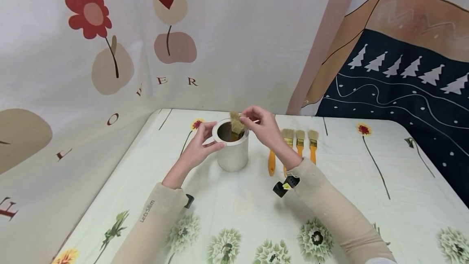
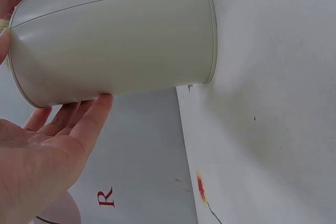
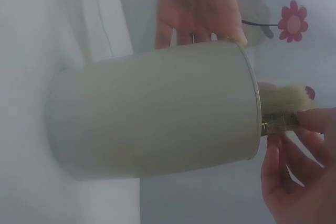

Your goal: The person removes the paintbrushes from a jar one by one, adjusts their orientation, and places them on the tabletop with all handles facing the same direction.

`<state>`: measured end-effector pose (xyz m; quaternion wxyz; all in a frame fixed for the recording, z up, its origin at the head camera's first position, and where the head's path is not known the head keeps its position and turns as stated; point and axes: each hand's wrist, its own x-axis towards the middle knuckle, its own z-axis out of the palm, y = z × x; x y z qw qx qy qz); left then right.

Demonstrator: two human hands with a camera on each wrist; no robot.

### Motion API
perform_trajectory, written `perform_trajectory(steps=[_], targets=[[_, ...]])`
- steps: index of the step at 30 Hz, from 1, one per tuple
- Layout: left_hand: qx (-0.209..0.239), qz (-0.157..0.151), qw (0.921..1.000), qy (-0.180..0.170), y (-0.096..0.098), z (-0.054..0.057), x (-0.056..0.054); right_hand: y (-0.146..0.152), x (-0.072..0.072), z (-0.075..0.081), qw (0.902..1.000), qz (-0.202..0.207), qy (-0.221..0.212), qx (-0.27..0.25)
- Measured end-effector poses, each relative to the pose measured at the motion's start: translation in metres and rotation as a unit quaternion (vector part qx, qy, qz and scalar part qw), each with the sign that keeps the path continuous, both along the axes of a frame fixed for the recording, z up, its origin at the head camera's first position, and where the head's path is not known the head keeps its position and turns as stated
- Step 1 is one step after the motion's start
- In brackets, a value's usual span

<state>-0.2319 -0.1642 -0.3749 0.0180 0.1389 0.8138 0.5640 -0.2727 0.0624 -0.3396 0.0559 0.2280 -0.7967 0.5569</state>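
A pale white-grey metal can (image 1: 233, 159) stands upright on the table, its open top showing a dark inside. My left hand (image 1: 198, 146) grips the can at its left side near the rim, with the thumb on the front. Over the can's mouth, my right hand (image 1: 263, 127) pinches a paintbrush by its bristle end (image 1: 236, 122). The right wrist view shows the brush's pale bristles (image 3: 286, 99) sticking out past the rim, two brush heads possibly overlapping there. The handle is hidden inside the can (image 3: 157, 116).
Several paintbrushes with orange handles (image 1: 271, 162) lie side by side just right of the can, partly behind my right forearm. A flower-printed cloth (image 1: 234, 211) covers the table. Printed fabric (image 1: 234, 52) hangs behind its back edge.
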Motion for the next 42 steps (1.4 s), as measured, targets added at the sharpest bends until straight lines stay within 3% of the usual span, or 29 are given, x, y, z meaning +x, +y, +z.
perform_trajectory(steps=[5,12,22,36,42], targets=[[-0.001,-0.001,1.0000,0.000,-0.001,-0.001,0.000,-0.005,0.000,0.000,0.9982,0.049,0.014,0.031],[0.000,-0.004,1.0000,0.006,-0.001,-0.003,0.000,-0.008,0.000,0.001,0.9946,0.073,0.031,0.067],[0.008,-0.007,0.9999,-0.005,-0.001,-0.002,-0.001,0.002,-0.003,0.009,0.9816,0.167,0.006,0.092],[0.007,-0.008,0.9999,-0.005,-0.001,-0.003,-0.001,-0.004,-0.005,0.012,0.9724,0.200,-0.010,0.119],[0.011,-0.012,0.9999,-0.004,-0.002,-0.003,-0.002,-0.005,-0.004,0.013,0.9735,0.181,0.006,0.140]])
